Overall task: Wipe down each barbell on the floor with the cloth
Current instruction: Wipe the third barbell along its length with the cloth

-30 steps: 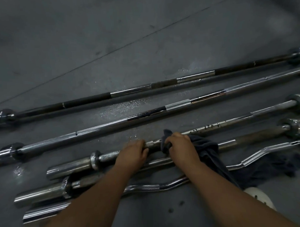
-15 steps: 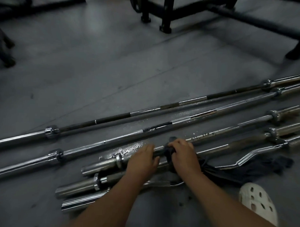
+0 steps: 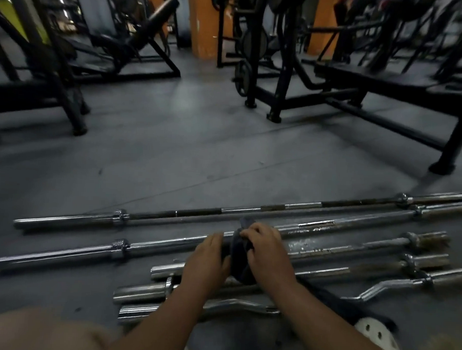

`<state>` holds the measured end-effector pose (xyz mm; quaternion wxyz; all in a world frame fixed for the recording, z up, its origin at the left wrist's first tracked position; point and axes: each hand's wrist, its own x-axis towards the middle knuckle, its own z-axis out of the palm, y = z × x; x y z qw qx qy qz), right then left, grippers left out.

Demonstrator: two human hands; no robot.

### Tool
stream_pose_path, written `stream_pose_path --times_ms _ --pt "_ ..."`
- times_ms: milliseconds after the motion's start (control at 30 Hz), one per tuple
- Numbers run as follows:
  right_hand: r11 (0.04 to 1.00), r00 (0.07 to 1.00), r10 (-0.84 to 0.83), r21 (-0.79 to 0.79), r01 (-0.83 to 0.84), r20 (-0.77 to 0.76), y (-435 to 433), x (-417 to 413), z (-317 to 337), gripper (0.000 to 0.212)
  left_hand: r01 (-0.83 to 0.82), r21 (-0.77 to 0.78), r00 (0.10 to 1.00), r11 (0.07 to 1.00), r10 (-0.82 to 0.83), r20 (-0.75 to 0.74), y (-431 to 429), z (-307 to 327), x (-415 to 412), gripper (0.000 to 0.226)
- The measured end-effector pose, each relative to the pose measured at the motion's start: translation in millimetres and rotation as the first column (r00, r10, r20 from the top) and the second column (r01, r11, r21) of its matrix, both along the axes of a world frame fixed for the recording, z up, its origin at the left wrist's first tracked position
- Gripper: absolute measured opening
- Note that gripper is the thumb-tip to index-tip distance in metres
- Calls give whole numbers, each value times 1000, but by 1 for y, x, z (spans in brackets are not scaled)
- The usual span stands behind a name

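Gym floor [image 3: 172, 159]: 5 barbells [image 3: 249, 211] laid across lower frame.
3rd barbell [image 3: 326, 252]: lower centre, gripped by left hand [image 3: 208, 263].
Cloth [image 3: 239, 256]: clamped round it by fingers of right hand [image 3: 267, 254].
Wiping: shaft best steadied, cloth drawn lengthwise.

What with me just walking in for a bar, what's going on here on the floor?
A person is wiping barbells laid side by side on the gym floor. The left hand grips a short straight barbell; the right hand holds a dark cloth round the same bar, right beside it. The other four bars lie untouched.
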<state>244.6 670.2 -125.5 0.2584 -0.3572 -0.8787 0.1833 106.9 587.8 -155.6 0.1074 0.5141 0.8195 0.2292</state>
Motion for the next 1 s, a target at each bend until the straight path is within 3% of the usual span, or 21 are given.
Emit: stream_pose_path --times_ms 200,533,833,1000 --pt "1000 999 -16 -13 17 31 -12 1 -14 50 -20 30 999 999 21 -39 -12 6 9 63" --pt "969 975 -132 -184 164 178 11 6 -88 50 -83 -271 997 959 82 -15 -34 -65 -21 64" --pt "947 948 -94 -266 179 303 47 -20 -159 49 -53 -383 997 922 67 25 16 -121 -55 57" --pt "902 922 -205 -302 309 328 110 -44 -184 50 -17 -425 999 905 3 -33 51 -150 -96 59"
